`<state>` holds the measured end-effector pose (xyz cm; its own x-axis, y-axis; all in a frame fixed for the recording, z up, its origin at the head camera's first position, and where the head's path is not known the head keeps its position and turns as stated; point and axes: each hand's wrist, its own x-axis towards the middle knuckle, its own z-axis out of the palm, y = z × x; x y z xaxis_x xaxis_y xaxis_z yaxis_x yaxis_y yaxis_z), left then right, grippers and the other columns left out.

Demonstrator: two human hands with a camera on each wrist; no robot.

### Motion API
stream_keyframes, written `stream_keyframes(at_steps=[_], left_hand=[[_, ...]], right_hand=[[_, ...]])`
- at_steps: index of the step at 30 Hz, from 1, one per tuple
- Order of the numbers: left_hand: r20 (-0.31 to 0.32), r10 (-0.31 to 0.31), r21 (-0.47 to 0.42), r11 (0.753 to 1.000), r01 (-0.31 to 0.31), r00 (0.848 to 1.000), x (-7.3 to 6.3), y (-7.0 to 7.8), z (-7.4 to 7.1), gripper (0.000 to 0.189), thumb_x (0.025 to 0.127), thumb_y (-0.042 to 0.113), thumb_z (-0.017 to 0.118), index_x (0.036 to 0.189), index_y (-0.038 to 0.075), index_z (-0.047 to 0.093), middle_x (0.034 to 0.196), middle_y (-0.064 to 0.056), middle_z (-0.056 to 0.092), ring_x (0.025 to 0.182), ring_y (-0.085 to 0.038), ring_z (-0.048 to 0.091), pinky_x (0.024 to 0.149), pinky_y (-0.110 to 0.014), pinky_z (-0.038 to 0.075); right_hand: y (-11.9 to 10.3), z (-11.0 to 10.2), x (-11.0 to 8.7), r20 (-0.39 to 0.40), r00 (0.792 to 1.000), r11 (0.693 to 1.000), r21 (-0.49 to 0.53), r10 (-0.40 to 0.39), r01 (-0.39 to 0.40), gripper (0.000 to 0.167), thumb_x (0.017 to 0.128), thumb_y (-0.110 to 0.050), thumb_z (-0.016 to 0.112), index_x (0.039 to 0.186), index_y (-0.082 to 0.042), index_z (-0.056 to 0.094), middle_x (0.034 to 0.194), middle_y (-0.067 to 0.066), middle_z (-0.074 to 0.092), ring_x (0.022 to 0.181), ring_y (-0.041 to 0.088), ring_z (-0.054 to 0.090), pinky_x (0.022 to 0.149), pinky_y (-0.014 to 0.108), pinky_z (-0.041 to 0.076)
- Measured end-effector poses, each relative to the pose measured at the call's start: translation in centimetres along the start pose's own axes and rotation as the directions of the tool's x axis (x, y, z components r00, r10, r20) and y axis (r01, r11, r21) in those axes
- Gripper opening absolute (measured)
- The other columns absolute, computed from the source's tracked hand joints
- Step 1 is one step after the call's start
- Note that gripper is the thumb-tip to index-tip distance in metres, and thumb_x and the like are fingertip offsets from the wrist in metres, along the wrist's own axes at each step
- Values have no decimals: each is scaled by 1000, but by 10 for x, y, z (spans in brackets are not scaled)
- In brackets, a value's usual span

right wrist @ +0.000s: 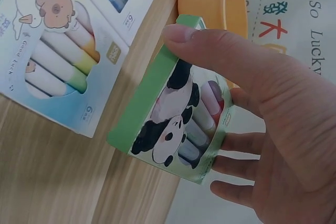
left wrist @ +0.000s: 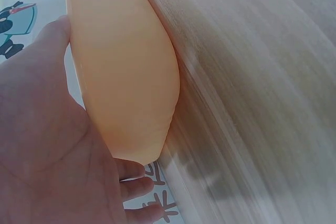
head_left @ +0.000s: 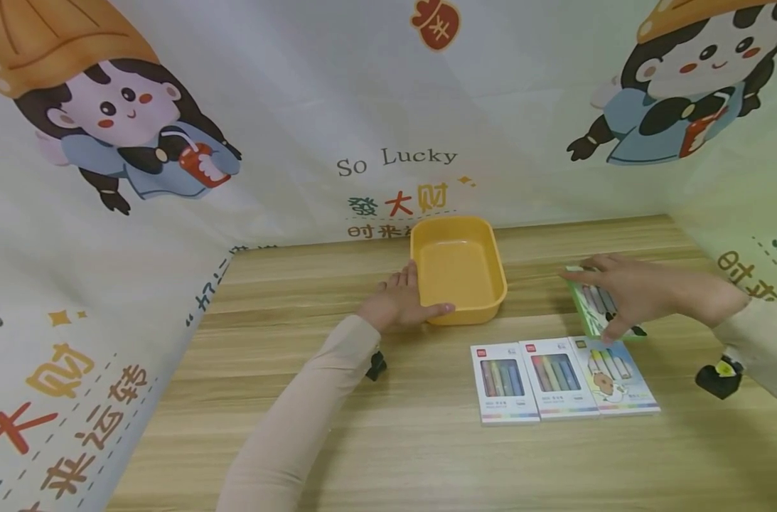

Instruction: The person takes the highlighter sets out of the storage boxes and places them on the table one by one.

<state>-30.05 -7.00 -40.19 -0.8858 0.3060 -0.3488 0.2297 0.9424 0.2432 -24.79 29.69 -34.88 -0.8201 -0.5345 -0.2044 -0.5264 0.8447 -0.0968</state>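
Note:
My left hand rests against the near left corner of a yellow plastic basket, its thumb at the rim and its fingers along the outer side. The basket's outer wall fills much of the left wrist view. My right hand grips a green box with a panda picture, thumb on one edge and fingers on the opposite edge. Thick coloring sticks show through its window. In the head view the hand partly covers this box, which looks tilted.
Near the right hand, three boxes of coloring sticks lie side by side on the wood-grain table: two white boxes and a pale blue one with a cartoon animal. Printed cloth hangs behind the table and at both sides.

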Motion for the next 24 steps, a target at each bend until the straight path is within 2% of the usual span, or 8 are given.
stream_keyframes(at_steps=[16,24], left_hand=[[14,-5,-3,1000,5,1000,-1,1,-1,123,82,87,38,156,5,-17,169,-13,-7,157,-32,3,127,-50,12],[17,-7,3,1000,7,1000,-1,1,-2,124,82,87,37,156,4,-18,169,-14,-7,157,-33,3,127,-51,13]], right_hand=[[19,19,-20,-10,1000,1000,-10,-9,9,112,59,-55,89,149,-8,41,146,34,41,128,61,43,90,68,48],[23,27,-26,-3,1000,999,31,9,-9,112,58,-53,90,149,-9,42,146,35,41,128,61,43,92,70,46]])
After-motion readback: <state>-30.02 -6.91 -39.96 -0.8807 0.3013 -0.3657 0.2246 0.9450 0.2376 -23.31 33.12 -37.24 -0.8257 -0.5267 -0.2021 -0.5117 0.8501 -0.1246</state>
